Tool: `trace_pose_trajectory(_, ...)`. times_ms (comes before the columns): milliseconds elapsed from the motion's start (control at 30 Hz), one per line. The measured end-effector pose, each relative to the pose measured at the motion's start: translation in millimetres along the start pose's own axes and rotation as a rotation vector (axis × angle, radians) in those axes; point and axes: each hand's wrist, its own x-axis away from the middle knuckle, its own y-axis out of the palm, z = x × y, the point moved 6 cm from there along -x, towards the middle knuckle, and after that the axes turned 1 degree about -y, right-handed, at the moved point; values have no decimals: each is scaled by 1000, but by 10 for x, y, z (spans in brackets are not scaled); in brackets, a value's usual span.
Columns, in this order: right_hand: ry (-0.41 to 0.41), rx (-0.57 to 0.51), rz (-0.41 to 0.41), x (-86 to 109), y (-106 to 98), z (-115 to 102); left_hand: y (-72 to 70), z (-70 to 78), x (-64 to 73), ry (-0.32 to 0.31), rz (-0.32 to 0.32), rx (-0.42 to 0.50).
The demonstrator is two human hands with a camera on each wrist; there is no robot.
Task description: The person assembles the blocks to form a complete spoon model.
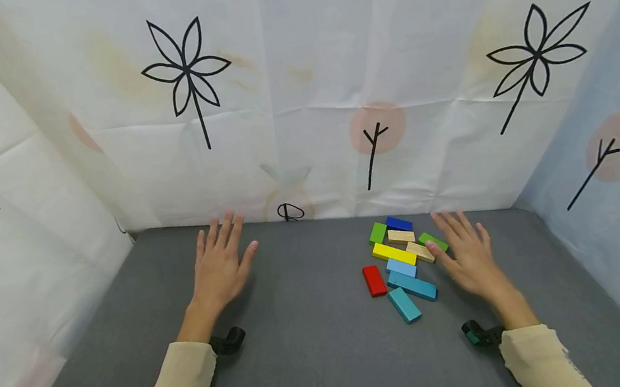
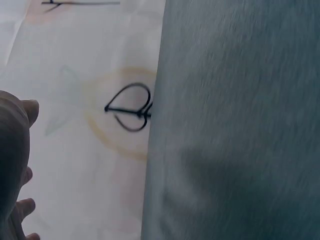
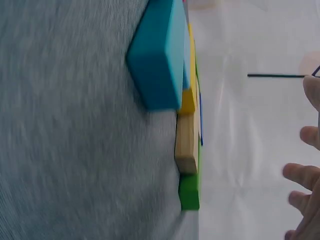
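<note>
Several coloured wooden blocks lie flat in a loose cluster right of the middle in the head view. Among them are a red block (image 1: 374, 280), a long yellow block (image 1: 394, 254), a teal block (image 1: 404, 305), a longer blue-teal block (image 1: 412, 286), a dark blue block (image 1: 399, 224) and a green block (image 1: 378, 233). My right hand (image 1: 469, 258) hovers just right of the cluster, fingers spread, its thumb overlapping another green block (image 1: 433, 242) in this view. Away to the left, my left hand (image 1: 220, 271) is spread with straight fingers and holds nothing.
The grey tabletop (image 1: 316, 346) carries the blocks. A white cloth (image 1: 298, 92) with drawn flowers and twigs hangs behind the table's far edge, with more cloth at both sides. Black wrist cameras (image 1: 228, 341) are strapped under both wrists.
</note>
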Motion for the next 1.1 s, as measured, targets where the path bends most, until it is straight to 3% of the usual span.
trace_pose_trajectory(267,10,-111,-110,28,140,-141,131,285,41,68,-49,71)
trace_pose_trajectory(633,5,-164,-205,52,267,-228,286,676,116,149,-111,199)
trace_pose_trajectory(1100,-69,-234,-304,90,302,-225,500,1058,261,255,-177,278)
